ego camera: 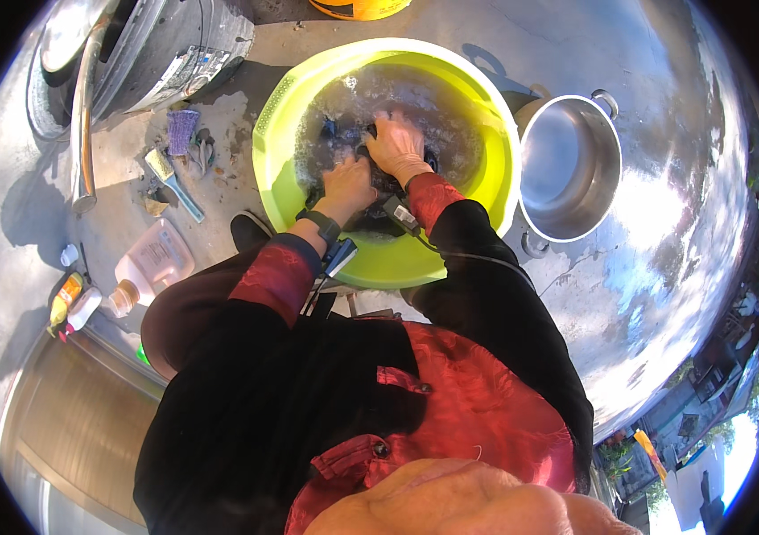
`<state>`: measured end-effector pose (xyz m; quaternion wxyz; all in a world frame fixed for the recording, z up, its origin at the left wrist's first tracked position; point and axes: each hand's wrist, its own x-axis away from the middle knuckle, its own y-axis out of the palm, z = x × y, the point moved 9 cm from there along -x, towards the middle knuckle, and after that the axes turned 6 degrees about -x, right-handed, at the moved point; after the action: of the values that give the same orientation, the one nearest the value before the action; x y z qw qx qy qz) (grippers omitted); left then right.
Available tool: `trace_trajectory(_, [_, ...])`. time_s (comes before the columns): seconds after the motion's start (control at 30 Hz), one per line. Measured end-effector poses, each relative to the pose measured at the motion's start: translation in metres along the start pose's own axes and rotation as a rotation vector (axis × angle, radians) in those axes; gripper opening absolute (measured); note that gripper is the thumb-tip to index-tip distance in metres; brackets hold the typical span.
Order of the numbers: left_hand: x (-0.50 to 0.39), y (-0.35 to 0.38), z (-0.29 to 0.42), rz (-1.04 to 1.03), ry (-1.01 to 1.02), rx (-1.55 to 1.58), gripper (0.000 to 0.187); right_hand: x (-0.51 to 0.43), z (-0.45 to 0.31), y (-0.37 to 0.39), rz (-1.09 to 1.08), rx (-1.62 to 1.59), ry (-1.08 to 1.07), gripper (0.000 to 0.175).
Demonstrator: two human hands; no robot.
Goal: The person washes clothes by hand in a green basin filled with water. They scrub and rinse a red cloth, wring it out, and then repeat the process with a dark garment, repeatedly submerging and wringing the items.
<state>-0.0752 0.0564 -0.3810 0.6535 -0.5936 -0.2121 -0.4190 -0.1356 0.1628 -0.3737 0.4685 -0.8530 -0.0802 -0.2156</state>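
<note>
A round lime-green plastic basin (379, 267) stands before me, holding sudsy water and dark cloth (383, 217) that is partly under the surface. My left hand (348, 186) is low in the basin, its fingers curled on the dark cloth. Above and to the right of it, my right hand (398, 146) grips a part of the same cloth, fingertips bent into it. The water and foam hide the rest of the cloth. Both wrists carry small strapped devices with cables.
A steel pot (570, 167) with two handles touches the basin's right side. To the left lie a scrub brush (175, 184), a purple knitted piece (182, 132), a large plastic jug (155, 261) and small bottles (66, 297). A dark bucket (179, 53) stands upper left, a yellow one (359, 8) beyond.
</note>
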Motion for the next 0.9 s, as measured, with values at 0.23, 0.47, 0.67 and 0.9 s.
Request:
trace_trajectory(0.23, [0.002, -0.002, -0.003, 0.142, 0.080, 0.033, 0.077, 0.012, 0.002, -0.040, -0.129, -0.295, 0.072, 0.048])
trace_trajectory(0.47, [-0.003, 0.009, -0.010, 0.011, 0.029, 0.215, 0.081, 0.095, -0.013, -0.023, 0.103, -0.297, -0.167, 0.041])
trace_trajectory(0.67, [-0.001, 0.004, 0.008, -0.021, 0.082, -0.117, 0.062, 0.018, 0.012, 0.000, -0.079, -0.134, 0.028, 0.042])
trace_trajectory(0.9, [-0.003, 0.007, 0.000, -0.039, 0.049, -0.003, 0.058, 0.000, 0.014, -0.037, -0.088, -0.417, 0.204, 0.053])
